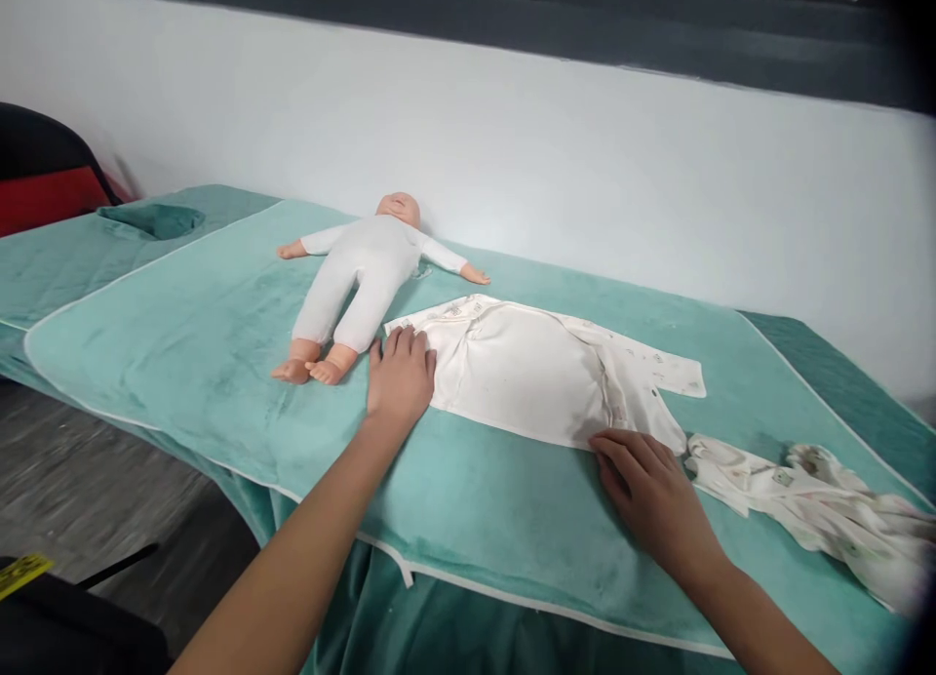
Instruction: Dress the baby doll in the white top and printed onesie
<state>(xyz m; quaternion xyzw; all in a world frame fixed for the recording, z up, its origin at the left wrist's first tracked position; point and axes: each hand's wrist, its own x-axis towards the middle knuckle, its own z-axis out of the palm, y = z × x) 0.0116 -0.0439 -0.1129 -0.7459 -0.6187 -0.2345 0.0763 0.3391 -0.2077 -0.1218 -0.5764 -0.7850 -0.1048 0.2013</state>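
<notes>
A white printed baby top (530, 373) is spread on the green mat, its front opened out flat. My left hand (402, 377) lies with outstretched fingers on its left end, over a sleeve. At the near right edge, the fingers of my right hand (647, 485) are bent and closed on the cloth; the fingertips partly hide the grip. Beyond my left hand a baby doll (370, 260) in a white body lies on its back, arms out and feet toward me. A crumpled printed baby garment (811, 509) rests to the right of my right hand.
The light green mat (182, 334) with white piping covers a table against a white wall (512, 168). A dark green cloth (150, 218) lies at the far left, near a black and red chair (51, 182). A black object (80, 616) stands at lower left.
</notes>
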